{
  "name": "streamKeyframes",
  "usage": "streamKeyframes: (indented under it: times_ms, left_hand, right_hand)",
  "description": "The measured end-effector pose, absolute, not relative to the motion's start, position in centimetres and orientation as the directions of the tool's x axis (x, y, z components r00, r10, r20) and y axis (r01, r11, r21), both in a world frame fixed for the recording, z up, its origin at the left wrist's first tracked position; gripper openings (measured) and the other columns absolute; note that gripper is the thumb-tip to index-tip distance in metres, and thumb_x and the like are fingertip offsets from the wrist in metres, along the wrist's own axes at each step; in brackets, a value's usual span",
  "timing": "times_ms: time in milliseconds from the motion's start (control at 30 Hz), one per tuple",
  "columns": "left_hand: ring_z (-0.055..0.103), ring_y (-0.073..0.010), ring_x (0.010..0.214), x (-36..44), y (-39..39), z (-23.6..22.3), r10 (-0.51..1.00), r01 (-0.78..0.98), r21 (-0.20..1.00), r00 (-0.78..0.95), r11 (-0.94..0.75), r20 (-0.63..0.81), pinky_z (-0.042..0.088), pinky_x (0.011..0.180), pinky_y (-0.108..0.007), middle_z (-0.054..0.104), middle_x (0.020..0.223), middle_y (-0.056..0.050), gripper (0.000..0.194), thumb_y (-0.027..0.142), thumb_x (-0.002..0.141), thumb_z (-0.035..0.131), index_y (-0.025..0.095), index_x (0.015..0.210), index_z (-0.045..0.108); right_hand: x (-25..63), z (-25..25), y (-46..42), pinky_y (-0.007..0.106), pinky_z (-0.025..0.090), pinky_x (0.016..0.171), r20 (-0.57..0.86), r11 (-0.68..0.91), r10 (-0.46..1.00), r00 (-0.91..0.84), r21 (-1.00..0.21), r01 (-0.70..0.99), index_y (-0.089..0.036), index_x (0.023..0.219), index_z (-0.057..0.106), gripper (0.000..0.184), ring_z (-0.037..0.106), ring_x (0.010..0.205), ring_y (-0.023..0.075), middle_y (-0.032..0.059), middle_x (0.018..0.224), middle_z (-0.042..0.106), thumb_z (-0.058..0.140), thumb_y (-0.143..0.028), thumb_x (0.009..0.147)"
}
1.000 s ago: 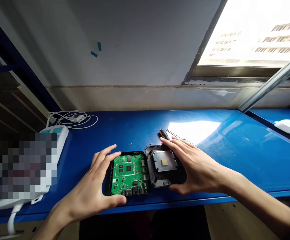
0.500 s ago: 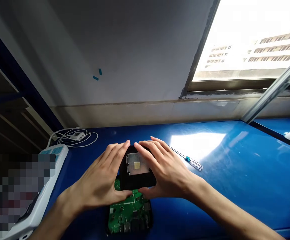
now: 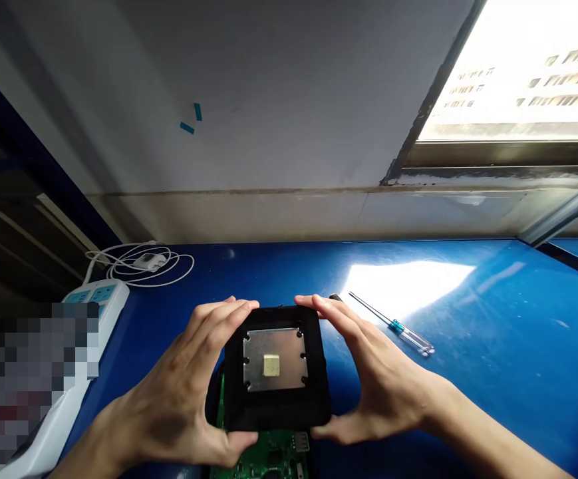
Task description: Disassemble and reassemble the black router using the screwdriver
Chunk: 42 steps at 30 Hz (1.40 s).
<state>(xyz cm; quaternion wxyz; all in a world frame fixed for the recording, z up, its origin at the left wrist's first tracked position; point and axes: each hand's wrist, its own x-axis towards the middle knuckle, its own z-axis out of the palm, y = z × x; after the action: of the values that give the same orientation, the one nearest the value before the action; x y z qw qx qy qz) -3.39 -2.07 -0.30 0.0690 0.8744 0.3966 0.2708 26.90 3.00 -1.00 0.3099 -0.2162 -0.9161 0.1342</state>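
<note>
Between my two hands is a square black plastic cover, its inner side facing me. A silvery metal plate is fixed in its middle, with a small pale square pad on it. My left hand grips the cover's left side, thumb at the near edge and fingers at the far edge. On the right side my right hand holds it the same way. Beneath the cover lies a green circuit board with metal ports, partly hidden by the cover and cut off by the frame's bottom.
A screwdriver with a clear and blue handle lies right of my right hand. Behind that hand's fingertips a small dark object partly shows. At left are a white power strip and a coiled white cable on the blue table.
The cover has come nearer to me and shows more of its inner side. My right hand has shifted outward to its right edge. The view has moved slightly too.
</note>
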Motion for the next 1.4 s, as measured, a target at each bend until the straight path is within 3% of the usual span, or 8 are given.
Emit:
streamKeyframes:
  times_ms: [300, 500, 633, 767, 933, 1067, 1167, 1400]
  left_hand:
    - [0.041, -0.0424, 0.144, -3.5, -2.2, -0.3, 0.730, 0.659, 0.329, 0.543, -0.677, 0.415, 0.047, 0.116, -0.062, 0.045, 0.158, -0.015, 0.131, 0.033, 0.066, 0.087, 0.028, 0.168, 0.005]
    - [0.034, -0.0455, 0.149, -2.2, -1.7, 0.5, 0.710, 0.637, 0.322, 0.576, -0.700, 0.404, 0.038, 0.120, -0.071, 0.043, 0.159, -0.017, 0.132, 0.033, 0.067, 0.087, 0.030, 0.167, 0.001]
    - [0.040, -0.0424, 0.144, 0.1, -1.7, 1.8, 0.637, 0.587, 0.268, 0.620, -0.764, 0.458, 0.025, 0.126, -0.071, 0.046, 0.155, -0.017, 0.134, 0.036, 0.069, 0.087, 0.027, 0.166, -0.005]
    - [0.043, -0.0413, 0.138, 2.1, -2.0, 2.4, 0.626, 0.583, 0.267, 0.593, -0.768, 0.507, 0.036, 0.120, -0.068, 0.044, 0.154, -0.018, 0.139, 0.032, 0.067, 0.090, 0.030, 0.166, -0.008]
    - [0.049, -0.0388, 0.134, 2.9, -2.1, 2.1, 0.684, 0.507, 0.460, 0.516, -0.729, 0.515, 0.052, 0.110, -0.059, 0.041, 0.154, -0.013, 0.146, 0.043, 0.062, 0.099, 0.042, 0.163, -0.006]
    - [0.042, -0.0389, 0.148, 2.2, -2.3, 2.0, 0.768, 0.348, 0.697, 0.427, -0.627, 0.478, 0.044, 0.121, -0.058, 0.031, 0.163, -0.011, 0.141, 0.030, 0.061, 0.100, 0.045, 0.163, 0.002]
    - [0.040, -0.0394, 0.152, 1.7, -2.4, 2.2, 0.809, 0.188, 0.827, 0.403, -0.530, 0.428, 0.042, 0.123, -0.058, 0.029, 0.166, -0.012, 0.140, 0.027, 0.061, 0.100, 0.043, 0.162, 0.005]
    - [0.038, -0.0436, 0.151, 1.7, -2.3, 1.8, 0.815, 0.000, 0.875, 0.363, -0.484, 0.451, 0.048, 0.116, -0.062, 0.031, 0.162, -0.011, 0.137, 0.040, 0.057, 0.103, 0.048, 0.159, 0.012]
  right_hand:
    - [26.7, -1.1, 2.7, 0.050, 0.053, 0.114, 0.527, 0.850, 0.504, -0.684, -0.442, 0.286, -0.022, 0.168, 0.003, 0.133, 0.053, 0.145, 0.0333, 0.0211, 0.161, 0.047, 0.089, -0.041, 0.068]
    - [26.2, -0.4, 1.6, 0.043, 0.056, 0.111, 0.544, 0.804, 0.558, -0.627, -0.541, 0.246, -0.023, 0.168, 0.006, 0.136, 0.053, 0.145, 0.0326, 0.0197, 0.159, 0.047, 0.091, -0.033, 0.062]
    - [25.6, 0.0, 1.0, 0.043, 0.055, 0.112, 0.553, 0.796, 0.555, -0.621, -0.571, 0.202, -0.023, 0.168, 0.004, 0.136, 0.049, 0.149, 0.0341, 0.0193, 0.162, 0.043, 0.090, -0.031, 0.063]
    - [25.5, -0.1, 0.9, 0.046, 0.053, 0.115, 0.601, 0.835, 0.513, -0.612, -0.514, 0.195, -0.025, 0.169, 0.002, 0.137, 0.047, 0.149, 0.0353, 0.0173, 0.164, 0.041, 0.090, -0.033, 0.064]
    - [25.4, -0.6, 0.9, 0.052, 0.048, 0.120, 0.643, 0.816, 0.518, -0.564, -0.570, 0.100, -0.028, 0.169, -0.003, 0.140, 0.042, 0.154, 0.0357, 0.0190, 0.170, 0.034, 0.092, -0.053, 0.069]
    - [24.9, -1.5, 1.1, 0.057, 0.041, 0.124, 0.604, 0.781, 0.527, -0.597, -0.621, 0.061, -0.031, 0.168, -0.005, 0.149, 0.039, 0.156, 0.0383, 0.0204, 0.174, 0.024, 0.095, -0.060, 0.062]
    - [24.6, -2.2, 1.3, 0.057, 0.041, 0.125, 0.584, 0.742, 0.550, -0.597, -0.670, 0.029, -0.033, 0.168, -0.002, 0.145, 0.038, 0.156, 0.0372, 0.0186, 0.170, 0.033, 0.097, -0.053, 0.063]
    - [24.6, -2.9, 1.1, 0.057, 0.039, 0.125, 0.580, 0.719, 0.575, -0.577, -0.694, 0.019, -0.034, 0.169, 0.001, 0.147, 0.040, 0.155, 0.0372, 0.0168, 0.168, 0.037, 0.100, -0.043, 0.060]
